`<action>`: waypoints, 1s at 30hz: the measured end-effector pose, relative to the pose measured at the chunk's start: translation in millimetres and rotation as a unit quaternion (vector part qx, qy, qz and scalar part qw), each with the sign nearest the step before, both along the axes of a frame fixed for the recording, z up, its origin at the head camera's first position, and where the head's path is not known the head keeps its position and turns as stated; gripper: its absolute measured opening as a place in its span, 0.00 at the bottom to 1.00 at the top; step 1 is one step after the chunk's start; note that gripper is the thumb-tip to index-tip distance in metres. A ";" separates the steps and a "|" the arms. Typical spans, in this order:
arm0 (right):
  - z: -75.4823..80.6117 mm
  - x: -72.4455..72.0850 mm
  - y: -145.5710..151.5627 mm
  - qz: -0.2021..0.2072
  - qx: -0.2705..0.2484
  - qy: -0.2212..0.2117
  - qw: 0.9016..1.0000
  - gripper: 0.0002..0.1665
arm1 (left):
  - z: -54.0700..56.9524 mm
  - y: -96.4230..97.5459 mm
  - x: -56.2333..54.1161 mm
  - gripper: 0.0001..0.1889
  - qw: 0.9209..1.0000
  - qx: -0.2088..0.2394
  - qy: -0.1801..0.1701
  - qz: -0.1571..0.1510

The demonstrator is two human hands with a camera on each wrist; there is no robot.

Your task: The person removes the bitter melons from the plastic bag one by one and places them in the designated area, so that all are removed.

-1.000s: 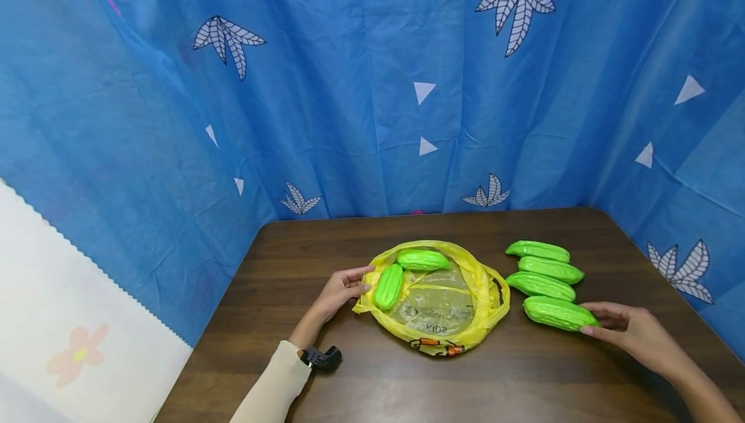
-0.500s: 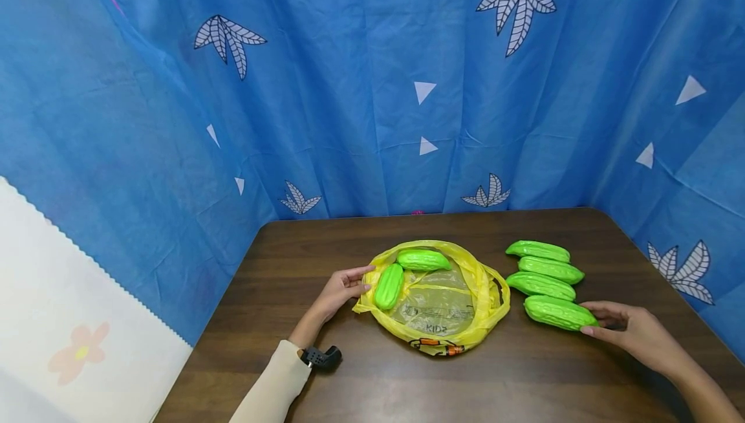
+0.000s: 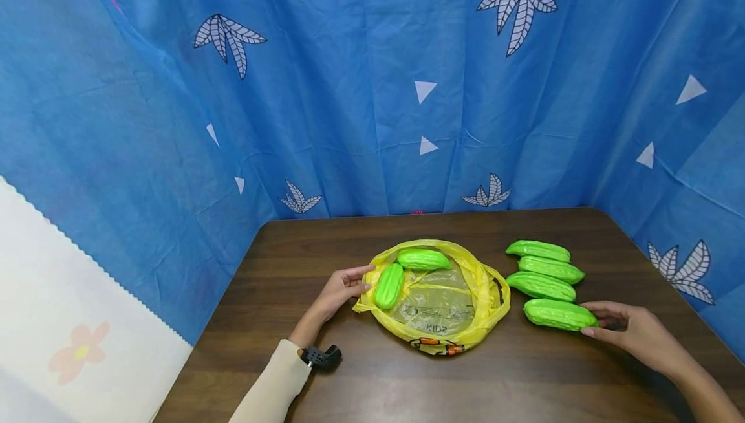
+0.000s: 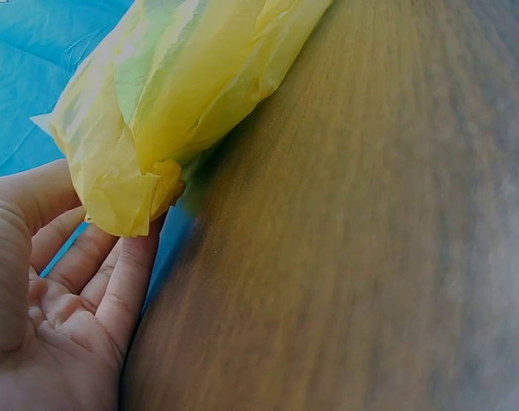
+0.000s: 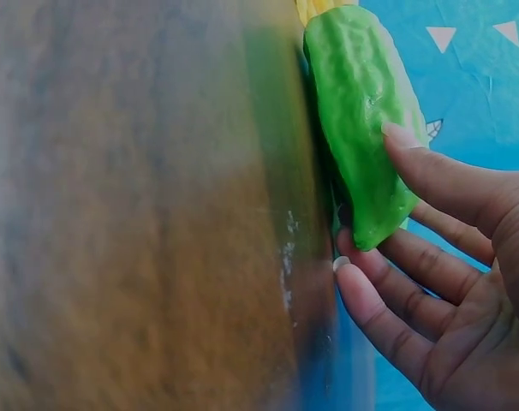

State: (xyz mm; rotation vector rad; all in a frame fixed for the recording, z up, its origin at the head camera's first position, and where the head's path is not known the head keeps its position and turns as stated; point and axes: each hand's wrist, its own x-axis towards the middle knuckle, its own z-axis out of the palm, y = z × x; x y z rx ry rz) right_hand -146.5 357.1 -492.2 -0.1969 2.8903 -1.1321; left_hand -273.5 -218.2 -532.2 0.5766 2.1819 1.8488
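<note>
A yellow plastic bag [image 3: 491,319] lies open-mouthed at mid-table, its rim spread round two bright green bitter gourds, one upright gourd [image 3: 388,286] at the left and one lying crosswise [image 3: 423,259] at the back. My left hand [image 3: 340,290] holds the bag's left side between thumb and fingers; the left wrist view has the crumpled yellow film [image 4: 182,94] at the fingertips. To the right, my right hand [image 3: 628,332] pinches the end of the nearest bitter gourd [image 3: 555,314]. In the right wrist view the thumb presses this bumpy gourd [image 5: 358,120], fingers behind it.
Behind the held one, more bitter gourds [image 3: 541,286] lie in a stacked row at the table's right. The brown wooden table [image 3: 465,387] backs onto a blue patterned curtain [image 3: 372,86]. White cloth [image 3: 75,319] hangs at the left.
The nearest gourd's outline shifts very slightly in the right hand. Otherwise both hands, the bag and the other gourds stay as they were.
</note>
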 end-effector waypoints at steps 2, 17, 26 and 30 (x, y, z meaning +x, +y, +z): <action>-0.5 -0.3 -0.4 -0.002 0.002 0.006 1.000 0.33 | -0.3 -0.2 -0.4 0.27 1.000 0.002 -0.001 -0.002; -1.5 -1.9 -2.6 -0.011 0.016 0.018 1.000 0.35 | 1.6 0.8 0.4 0.26 1.000 -0.002 -0.015 0.002; -0.7 -1.9 -3.5 -0.010 0.018 0.022 1.000 0.34 | 4.3 1.2 0.5 0.26 1.000 0.007 -0.017 -0.004; -0.7 -2.2 -3.6 -0.011 0.019 0.027 0.999 0.34 | 3.4 1.1 0.9 0.26 1.000 0.004 -0.019 -0.004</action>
